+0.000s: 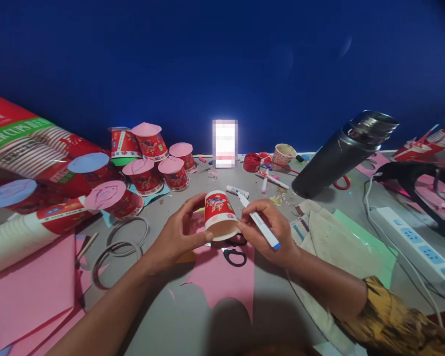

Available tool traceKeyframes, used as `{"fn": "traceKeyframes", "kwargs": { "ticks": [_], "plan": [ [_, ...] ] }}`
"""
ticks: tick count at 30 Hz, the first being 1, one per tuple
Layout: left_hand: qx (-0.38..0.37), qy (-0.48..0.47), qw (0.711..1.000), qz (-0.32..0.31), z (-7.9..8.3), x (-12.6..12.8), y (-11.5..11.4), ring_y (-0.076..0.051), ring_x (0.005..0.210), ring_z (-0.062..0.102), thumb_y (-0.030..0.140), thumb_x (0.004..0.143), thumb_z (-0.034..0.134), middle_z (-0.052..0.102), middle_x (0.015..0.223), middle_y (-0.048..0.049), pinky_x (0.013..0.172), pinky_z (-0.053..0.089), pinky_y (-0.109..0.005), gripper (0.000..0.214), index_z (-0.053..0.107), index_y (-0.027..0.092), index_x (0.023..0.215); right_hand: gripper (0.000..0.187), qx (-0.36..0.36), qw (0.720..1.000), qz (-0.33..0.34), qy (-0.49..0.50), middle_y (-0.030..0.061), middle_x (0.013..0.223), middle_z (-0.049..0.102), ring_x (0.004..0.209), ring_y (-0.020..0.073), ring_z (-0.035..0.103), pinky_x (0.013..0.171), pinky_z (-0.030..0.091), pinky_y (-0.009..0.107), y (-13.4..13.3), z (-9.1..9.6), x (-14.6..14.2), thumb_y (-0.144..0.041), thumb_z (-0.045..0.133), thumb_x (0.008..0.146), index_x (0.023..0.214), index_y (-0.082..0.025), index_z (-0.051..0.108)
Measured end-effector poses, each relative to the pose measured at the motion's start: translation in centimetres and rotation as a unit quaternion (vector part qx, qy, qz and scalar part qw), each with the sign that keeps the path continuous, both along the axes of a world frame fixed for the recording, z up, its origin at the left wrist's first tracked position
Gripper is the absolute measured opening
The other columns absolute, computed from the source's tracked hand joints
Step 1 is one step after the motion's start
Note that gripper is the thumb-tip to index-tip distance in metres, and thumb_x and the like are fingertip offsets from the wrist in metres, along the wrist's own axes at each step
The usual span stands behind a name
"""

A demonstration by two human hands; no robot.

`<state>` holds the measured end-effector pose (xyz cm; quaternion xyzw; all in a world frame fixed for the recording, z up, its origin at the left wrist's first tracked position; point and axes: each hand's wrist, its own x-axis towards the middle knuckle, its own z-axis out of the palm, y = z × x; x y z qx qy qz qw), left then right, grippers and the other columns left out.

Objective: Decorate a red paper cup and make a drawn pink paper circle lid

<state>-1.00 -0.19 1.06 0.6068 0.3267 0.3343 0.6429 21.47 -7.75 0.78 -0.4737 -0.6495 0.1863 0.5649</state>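
Observation:
My left hand grips a red printed paper cup, tilted on its side above a cut sheet of pink paper. The fingers of my right hand are closed round a white marker with a blue end, its tip next to the cup's upper side. Black-handled scissors lie on the pink paper just under the cup. A marker cap rests on the grey table behind the cup.
Several red cups topped with pink paper discs stand at the back left, beside cup sleeves and wire rings. A dark flask lies at the right, near a power strip, loose markers and paper sheets.

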Motion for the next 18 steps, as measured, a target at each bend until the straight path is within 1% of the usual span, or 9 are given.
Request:
{"fn": "traceKeyframes", "kwargs": {
  "ticks": [2,3,6,9,11,12,14,16,18],
  "plan": [
    [0.001,-0.005,1.0,0.002,0.0,0.1,0.2,-0.042,0.145,0.054,0.037,0.069,0.093,0.058,0.154,-0.0161,0.115,0.052,-0.055,0.083,0.056,0.023,0.143,0.017,-0.003,1.0,0.009,-0.009,-0.0007,0.086,0.07,0.071,0.0138,0.069,0.067,0.055,0.025,0.0,0.0,0.1,-0.016,0.07,0.09,0.102,-0.024,0.062],
    [0.014,-0.003,1.0,0.016,-0.1,0.1,0.3,-0.042,0.146,0.053,0.033,0.068,0.093,0.058,0.153,-0.0155,0.117,0.051,-0.055,0.083,0.056,0.024,0.142,0.016,-0.003,1.0,0.008,-0.014,0.0009,0.089,0.072,0.074,0.0146,0.07,0.069,0.056,0.026,0.0,0.0,0.2,-0.017,0.07,0.092,0.105,-0.024,0.064],
    [0.065,0.003,0.995,0.07,-0.7,0.0,0.4,-0.039,0.15,0.048,0.026,0.068,0.092,0.055,0.155,-0.0149,0.124,0.044,-0.055,0.085,0.052,0.025,0.143,0.017,0.002,1.0,0.014,-0.008,0.0034,0.094,0.076,0.08,0.0161,0.073,0.075,0.057,0.028,0.0,0.0,0.8,-0.019,0.064,0.099,0.115,-0.024,0.069],
    [0.087,-0.008,0.993,0.076,-1.4,0.0,0.5,-0.038,0.153,0.046,0.021,0.07,0.089,0.051,0.158,-0.0154,0.124,0.044,-0.054,0.084,0.048,0.026,0.144,0.02,0.023,0.999,0.036,0.01,0.0028,0.091,0.078,0.078,0.0165,0.073,0.078,0.058,0.03,0.1,0.1,1.4,-0.022,0.061,0.104,0.119,-0.025,0.073],
    [0.085,-0.012,0.994,0.067,-1.7,0.1,0.5,-0.036,0.153,0.046,0.017,0.071,0.087,0.049,0.16,-0.0144,0.125,0.044,-0.053,0.084,0.046,0.027,0.144,0.018,0.043,0.998,0.04,0.015,0.003,0.092,0.079,0.081,0.0176,0.073,0.08,0.058,0.032,0.2,0.3,1.6,-0.023,0.063,0.103,0.115,-0.026,0.076],
    [0.083,-0.012,0.995,0.063,-1.8,0.2,0.5,-0.036,0.153,0.047,0.016,0.071,0.086,0.049,0.161,-0.0138,0.125,0.044,-0.053,0.084,0.046,0.028,0.145,0.016,0.039,0.998,0.04,0.018,0.0028,0.092,0.079,0.082,0.0177,0.073,0.079,0.058,0.031,0.1,0.3,1.6,-0.022,0.064,0.102,0.111,-0.026,0.077],
    [0.083,-0.01,0.995,0.057,-1.8,0.2,0.4,-0.036,0.152,0.048,0.014,0.072,0.085,0.05,0.16,-0.0131,0.124,0.045,-0.052,0.084,0.046,0.029,0.145,0.011,0.003,0.999,0.03,0.039,0.0016,0.09,0.078,0.078,0.0161,0.072,0.073,0.058,0.028,0.0,0.4,1.3,-0.021,0.067,0.1,0.104,-0.025,0.077],
    [0.086,-0.004,0.995,0.056,-1.8,0.2,0.4,-0.036,0.152,0.048,0.013,0.072,0.084,0.05,0.16,-0.013,0.124,0.045,-0.052,0.085,0.046,0.029,0.146,0.005,-0.042,0.996,0.012,0.076,0.0,0.085,0.076,0.069,0.0133,0.068,0.063,0.055,0.024,-0.2,0.4,0.8,-0.021,0.07,0.097,0.097,-0.024,0.074],
    [0.087,0.004,0.994,0.058,-1.7,0.1,0.3,-0.036,0.152,0.048,0.012,0.071,0.083,0.05,0.159,-0.0131,0.125,0.044,-0.053,0.085,0.046,0.028,0.146,0.002,-0.057,0.993,0.005,0.102,-0.0004,0.083,0.074,0.065,0.0122,0.066,0.059,0.053,0.022,-0.3,0.4,0.4,-0.023,0.072,0.094,0.092,-0.023,0.072]
  ]
}}
